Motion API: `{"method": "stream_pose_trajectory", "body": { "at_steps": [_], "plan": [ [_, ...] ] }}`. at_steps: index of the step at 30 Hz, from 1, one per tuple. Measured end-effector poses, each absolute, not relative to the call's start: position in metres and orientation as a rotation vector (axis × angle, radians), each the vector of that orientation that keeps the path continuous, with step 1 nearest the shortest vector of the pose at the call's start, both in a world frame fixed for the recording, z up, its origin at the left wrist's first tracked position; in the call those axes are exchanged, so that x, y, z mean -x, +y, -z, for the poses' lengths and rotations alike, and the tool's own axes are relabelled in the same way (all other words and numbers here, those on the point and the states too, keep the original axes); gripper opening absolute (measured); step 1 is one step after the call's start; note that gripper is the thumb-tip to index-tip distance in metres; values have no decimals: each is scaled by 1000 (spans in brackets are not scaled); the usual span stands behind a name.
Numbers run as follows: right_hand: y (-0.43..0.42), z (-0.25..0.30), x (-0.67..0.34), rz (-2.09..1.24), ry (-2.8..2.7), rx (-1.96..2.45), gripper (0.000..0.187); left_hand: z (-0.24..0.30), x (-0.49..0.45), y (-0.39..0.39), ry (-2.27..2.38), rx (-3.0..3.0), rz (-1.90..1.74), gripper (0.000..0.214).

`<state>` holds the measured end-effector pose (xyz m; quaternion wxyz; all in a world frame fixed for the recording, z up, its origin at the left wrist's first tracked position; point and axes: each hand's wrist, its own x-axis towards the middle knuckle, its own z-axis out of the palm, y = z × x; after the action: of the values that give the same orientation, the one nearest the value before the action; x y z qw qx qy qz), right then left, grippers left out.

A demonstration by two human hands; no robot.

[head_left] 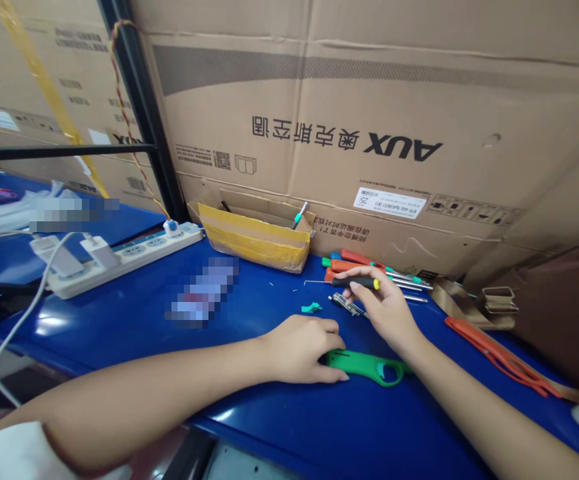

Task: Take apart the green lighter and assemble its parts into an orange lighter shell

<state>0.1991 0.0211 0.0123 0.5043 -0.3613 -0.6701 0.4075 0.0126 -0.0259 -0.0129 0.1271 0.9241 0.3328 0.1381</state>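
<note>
My left hand (303,348) rests on the blue table (134,320), fingers curled over one end of a green plastic handle (369,365) and holding it down. My right hand (383,303) is just behind it, pinching a small screwdriver (357,283) with a black handle and yellow cap, its thin shaft pointing left. A small metal part (345,305) lies under that hand's fingers. A little teal plastic piece (311,307) sits loose on the table to the left of it.
Several orange and green screwdrivers (364,263) lie behind my right hand. A yellow-taped cardboard tray (254,233) stands by a large cardboard box (369,120). A white power strip (124,257) is at left; orange scissors-like handles (499,353) and metal buckles (497,299) at right.
</note>
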Motion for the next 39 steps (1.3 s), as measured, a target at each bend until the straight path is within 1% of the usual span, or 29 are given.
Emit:
{"method": "stream_pose_trajectory", "body": {
  "at_steps": [3, 6, 10, 13, 16, 20, 23, 28, 34, 39],
  "plan": [
    [15, -14, -209, -1000, -1493, 859, 19, 14, -14, -24, 967, -2506, -543, 43],
    [8, -18, -226, -1011, -1343, 846, 20, 17, -18, -18, 1002, -2087, -726, 43],
    [-4, -17, -250, -971, -1235, 863, 28, 23, -23, -8, 986, -1490, -803, 46],
    [-12, -8, -258, -974, -1190, 888, 28, 24, -25, -6, 910, -1349, -827, 50],
    [-15, 1, -258, -1046, -1119, 897, 30, 21, -26, -7, 860, -1353, -797, 48],
    [-14, 6, -258, -1121, -1081, 885, 30, 17, -25, -9, 893, -1422, -780, 37],
    [-14, 6, -259, -1127, -1090, 898, 29, 16, -25, -8, 934, -1485, -790, 30],
    [-17, 2, -260, -1090, -1161, 907, 27, 20, -24, -9, 959, -1559, -844, 26],
    [-21, -1, -259, -1055, -1213, 887, 26, 16, -22, -15, 1044, -1890, -874, 16],
    [-24, -2, -260, -1022, -1283, 819, 25, 13, -18, -15, 942, -2246, -909, 13]
  ]
}}
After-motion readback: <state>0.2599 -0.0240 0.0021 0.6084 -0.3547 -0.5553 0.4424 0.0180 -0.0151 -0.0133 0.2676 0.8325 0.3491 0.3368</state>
